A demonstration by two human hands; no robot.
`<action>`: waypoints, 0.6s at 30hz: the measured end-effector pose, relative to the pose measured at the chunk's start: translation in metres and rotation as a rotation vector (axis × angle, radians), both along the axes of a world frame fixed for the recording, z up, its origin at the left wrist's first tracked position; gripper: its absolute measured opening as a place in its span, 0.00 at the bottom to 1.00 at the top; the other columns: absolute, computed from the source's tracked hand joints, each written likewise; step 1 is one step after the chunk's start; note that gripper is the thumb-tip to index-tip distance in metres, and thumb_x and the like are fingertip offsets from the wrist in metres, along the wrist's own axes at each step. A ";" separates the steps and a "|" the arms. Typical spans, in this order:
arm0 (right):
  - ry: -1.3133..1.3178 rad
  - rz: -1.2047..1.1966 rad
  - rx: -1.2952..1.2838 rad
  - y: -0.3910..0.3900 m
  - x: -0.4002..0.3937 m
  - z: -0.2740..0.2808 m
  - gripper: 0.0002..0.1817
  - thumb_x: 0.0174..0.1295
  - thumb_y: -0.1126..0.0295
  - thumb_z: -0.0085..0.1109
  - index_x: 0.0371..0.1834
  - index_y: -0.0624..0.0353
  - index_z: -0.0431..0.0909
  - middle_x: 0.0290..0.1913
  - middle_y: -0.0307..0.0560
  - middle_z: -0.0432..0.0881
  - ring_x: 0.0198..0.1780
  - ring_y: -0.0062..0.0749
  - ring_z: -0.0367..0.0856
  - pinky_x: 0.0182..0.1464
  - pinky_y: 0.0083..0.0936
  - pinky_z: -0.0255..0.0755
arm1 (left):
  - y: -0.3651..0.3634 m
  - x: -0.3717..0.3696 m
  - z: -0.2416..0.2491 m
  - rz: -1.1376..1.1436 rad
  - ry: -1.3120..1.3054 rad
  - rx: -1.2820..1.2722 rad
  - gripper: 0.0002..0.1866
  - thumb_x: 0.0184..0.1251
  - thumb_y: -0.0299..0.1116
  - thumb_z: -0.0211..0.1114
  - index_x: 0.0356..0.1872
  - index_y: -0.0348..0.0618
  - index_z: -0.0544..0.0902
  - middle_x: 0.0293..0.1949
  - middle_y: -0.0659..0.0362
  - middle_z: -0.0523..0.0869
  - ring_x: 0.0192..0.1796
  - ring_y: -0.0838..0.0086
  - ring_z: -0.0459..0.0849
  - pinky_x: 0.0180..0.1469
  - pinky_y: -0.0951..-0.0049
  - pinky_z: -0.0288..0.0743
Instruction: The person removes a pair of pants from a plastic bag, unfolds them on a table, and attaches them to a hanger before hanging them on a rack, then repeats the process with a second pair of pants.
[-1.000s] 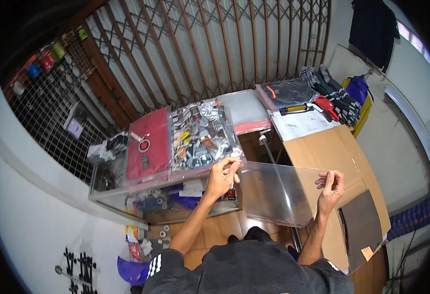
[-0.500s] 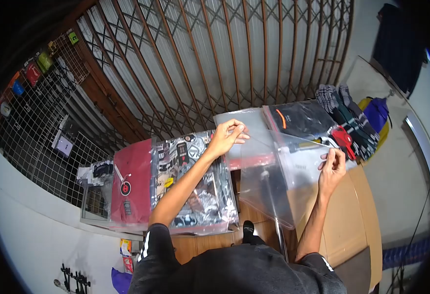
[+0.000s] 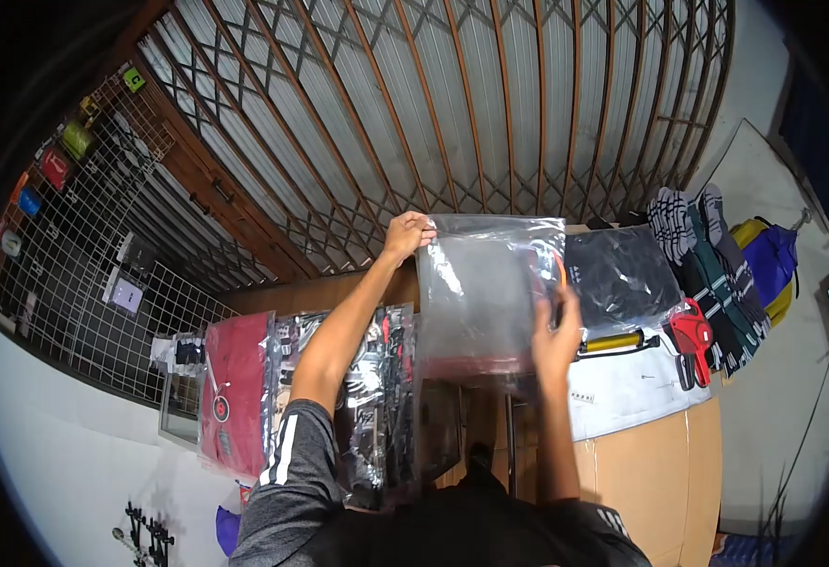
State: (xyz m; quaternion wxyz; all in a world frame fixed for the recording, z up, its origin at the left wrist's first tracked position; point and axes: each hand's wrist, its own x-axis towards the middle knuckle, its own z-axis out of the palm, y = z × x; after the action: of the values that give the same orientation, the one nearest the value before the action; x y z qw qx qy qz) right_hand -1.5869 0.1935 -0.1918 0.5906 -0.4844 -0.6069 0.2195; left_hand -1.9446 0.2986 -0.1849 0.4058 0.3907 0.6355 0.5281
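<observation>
My left hand (image 3: 408, 236) is closed on the top left corner of a large clear plastic bag (image 3: 480, 293), which spreads out flat in front of me. A pinkish band runs across the bag's lower part. My right hand (image 3: 556, 340) is over the bag's right side, blurred by motion, thumb and fingers apart. Just right of it lies a dark packaged garment (image 3: 622, 274) in clear plastic. Near that hand are also a yellow-and-black tool (image 3: 613, 342) and red-handled scissors (image 3: 690, 340) on a white sheet (image 3: 622, 392).
Left of the bag lie patterned packages (image 3: 376, 416) and a maroon package (image 3: 235, 397). Socks (image 3: 707, 265) and a purple-yellow bag (image 3: 769, 255) are at the right. Cardboard (image 3: 660, 463) covers the near right. A folding metal gate (image 3: 461, 113) stands behind; a wire rack (image 3: 84, 227) is at left.
Both hands had held a clear bag up by its upper edge. Now the left hand holds its corner farther left, and the right hand has come off the edge and moved left and lower.
</observation>
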 end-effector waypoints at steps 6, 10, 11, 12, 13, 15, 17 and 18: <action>-0.258 0.382 -0.183 -0.047 -0.043 -0.108 0.28 0.65 0.69 0.64 0.68 0.63 0.72 0.69 0.62 0.74 0.71 0.61 0.70 0.73 0.53 0.63 | 0.040 -0.048 -0.059 0.208 0.091 -0.053 0.09 0.79 0.32 0.59 0.44 0.36 0.84 0.39 0.54 0.89 0.38 0.70 0.92 0.34 0.74 0.87; -0.302 0.453 -0.316 -0.057 -0.052 -0.135 0.28 0.67 0.66 0.63 0.69 0.61 0.71 0.72 0.65 0.71 0.74 0.67 0.65 0.74 0.56 0.60 | 0.045 -0.067 -0.075 0.265 0.073 -0.092 0.09 0.79 0.31 0.59 0.42 0.36 0.83 0.36 0.58 0.87 0.37 0.73 0.90 0.35 0.75 0.85; -0.315 0.459 -0.353 -0.059 -0.053 -0.140 0.28 0.67 0.66 0.63 0.69 0.61 0.72 0.72 0.66 0.71 0.75 0.69 0.64 0.75 0.57 0.60 | 0.046 -0.073 -0.083 0.276 0.067 -0.101 0.09 0.79 0.31 0.59 0.42 0.36 0.83 0.35 0.58 0.87 0.37 0.73 0.90 0.35 0.75 0.85; -0.304 0.450 -0.344 -0.060 -0.054 -0.146 0.28 0.65 0.67 0.64 0.68 0.61 0.72 0.71 0.67 0.72 0.74 0.67 0.66 0.74 0.55 0.61 | 0.046 -0.076 -0.088 0.289 0.061 -0.109 0.09 0.79 0.31 0.58 0.42 0.36 0.83 0.35 0.58 0.87 0.36 0.73 0.89 0.35 0.74 0.86; -0.293 0.441 -0.333 -0.060 -0.056 -0.153 0.28 0.64 0.69 0.66 0.68 0.61 0.73 0.69 0.67 0.73 0.73 0.66 0.68 0.74 0.53 0.62 | 0.047 -0.079 -0.094 0.299 0.051 -0.120 0.09 0.79 0.31 0.59 0.43 0.37 0.83 0.37 0.58 0.86 0.38 0.73 0.89 0.35 0.73 0.86; -0.279 0.434 -0.325 -0.058 -0.057 -0.162 0.28 0.62 0.71 0.67 0.67 0.61 0.73 0.68 0.68 0.74 0.72 0.65 0.70 0.74 0.50 0.64 | 0.048 -0.079 -0.102 0.300 0.020 -0.117 0.10 0.79 0.30 0.59 0.51 0.34 0.82 0.37 0.58 0.87 0.37 0.76 0.89 0.32 0.76 0.85; -0.269 0.442 -0.333 -0.057 -0.058 -0.168 0.29 0.61 0.72 0.67 0.66 0.63 0.73 0.69 0.69 0.74 0.72 0.65 0.70 0.74 0.49 0.64 | 0.044 -0.077 -0.109 0.302 0.063 -0.132 0.23 0.77 0.33 0.62 0.67 0.32 0.74 0.49 0.49 0.88 0.50 0.66 0.90 0.47 0.68 0.87; -0.253 0.448 -0.327 -0.056 -0.058 -0.168 0.29 0.61 0.73 0.67 0.67 0.64 0.72 0.68 0.70 0.74 0.72 0.65 0.70 0.74 0.49 0.63 | 0.046 -0.078 -0.118 0.276 0.166 -0.110 0.27 0.76 0.34 0.63 0.70 0.32 0.71 0.54 0.45 0.85 0.56 0.62 0.87 0.53 0.66 0.84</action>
State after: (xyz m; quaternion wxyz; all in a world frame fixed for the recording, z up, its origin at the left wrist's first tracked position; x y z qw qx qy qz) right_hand -1.6447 0.1370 -0.3603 0.3616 -0.4506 -0.7240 0.3770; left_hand -2.0227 0.3451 -0.3027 0.2961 0.3191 0.7426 0.5090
